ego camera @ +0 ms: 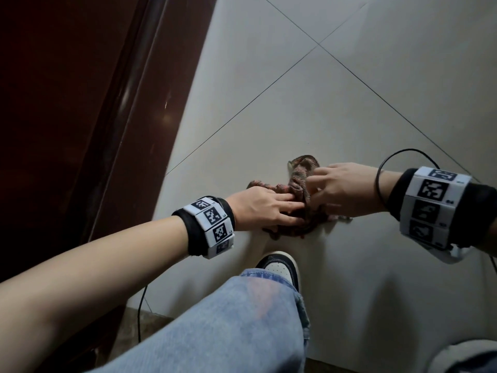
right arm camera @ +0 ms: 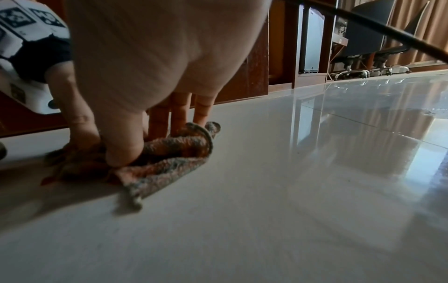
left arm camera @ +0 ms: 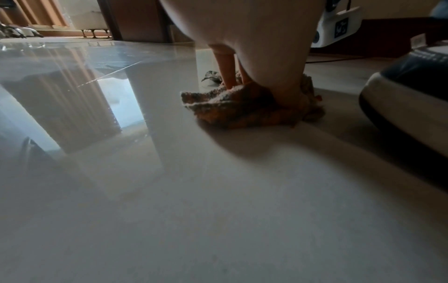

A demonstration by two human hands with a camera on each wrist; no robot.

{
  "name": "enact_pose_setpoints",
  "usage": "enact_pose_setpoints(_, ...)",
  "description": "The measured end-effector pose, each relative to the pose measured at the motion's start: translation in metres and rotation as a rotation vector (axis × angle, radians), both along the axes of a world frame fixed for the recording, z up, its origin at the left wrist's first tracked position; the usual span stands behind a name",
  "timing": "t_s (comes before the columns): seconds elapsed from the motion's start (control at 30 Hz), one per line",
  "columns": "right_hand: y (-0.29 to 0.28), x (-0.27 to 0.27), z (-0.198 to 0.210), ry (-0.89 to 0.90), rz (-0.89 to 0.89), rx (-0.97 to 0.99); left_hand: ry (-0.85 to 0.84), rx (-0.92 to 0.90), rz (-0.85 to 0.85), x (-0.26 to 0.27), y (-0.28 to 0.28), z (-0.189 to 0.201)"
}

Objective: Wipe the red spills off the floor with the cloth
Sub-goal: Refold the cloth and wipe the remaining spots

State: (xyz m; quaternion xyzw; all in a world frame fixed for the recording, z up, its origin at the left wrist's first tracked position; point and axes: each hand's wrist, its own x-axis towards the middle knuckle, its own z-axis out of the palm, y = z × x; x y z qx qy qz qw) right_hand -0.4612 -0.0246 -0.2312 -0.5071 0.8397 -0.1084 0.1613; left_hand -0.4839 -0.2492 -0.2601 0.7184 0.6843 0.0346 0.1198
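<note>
On the pale tiled floor [ego camera: 349, 109], just beyond the toe of a black and white sneaker [ego camera: 279, 267], lies a crumpled cloth [ego camera: 301, 173] with a brown, reddish and grey pattern. Both hands are on it. The left hand [ego camera: 258, 208] comes from the near left and presses the near left part of the cloth; its fingers [ego camera: 279, 197] are stretched forward and lie fairly flat on the fabric, not curled around it. The right hand [ego camera: 344, 189] comes from the right; its fingers [ego camera: 320, 175] bend down onto the far right part, and in the right wrist view the thumb [right arm camera: 123, 151] pushes into a fold while the other fingers stand on the cloth behind it, so this hand pinches the fabric. The two hands almost touch each other over the middle of the cloth.

A small red mark [right arm camera: 47, 180] shows on the floor at the near edge of the cloth, beside the left hand; in the head view it is only a faint red point under the cloth edge.

Each wrist carries a black band with white marker blocks [ego camera: 212, 224], and a thin black cable [ego camera: 382, 179] loops near the right wrist. A knee in light blue jeans [ego camera: 242, 319] fills the near middle. A dark red-brown wooden panel [ego camera: 80, 103] runs along the left side of the floor.
</note>
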Motion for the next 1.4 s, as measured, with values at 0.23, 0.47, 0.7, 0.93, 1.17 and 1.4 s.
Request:
enact_pose_setpoints(0.23,0.004,0.011,-0.014,-0.146,0.016,0.107,0.080,0.060,-0.054,-0.001,0.010,0.003)
enact_pose_setpoints(0.47,0.007,0.023,-0.021,-0.048,0.036,0.073,0.098,0.142,-0.051,0.004,0.019,0.003)
enact_pose_setpoints(0.7,0.002,0.037,-0.029,0.109,0.089,-0.005,-0.046,0.151,0.057,0.003,0.023,0.008)
enact_pose_setpoints(0.93,0.016,0.048,-0.030,0.099,0.093,-0.112,-0.151,0.089,-0.062,0.016,0.035,0.019)
enact_pose_setpoints(1.17,0.014,0.070,-0.036,0.015,0.048,-0.180,-0.169,0.057,-0.247,0.018,0.041,0.008)
enact_pose_setpoints(1.4,0.016,0.063,-0.034,0.184,0.010,-0.252,-0.046,0.089,-0.174,-0.002,0.017,0.003)
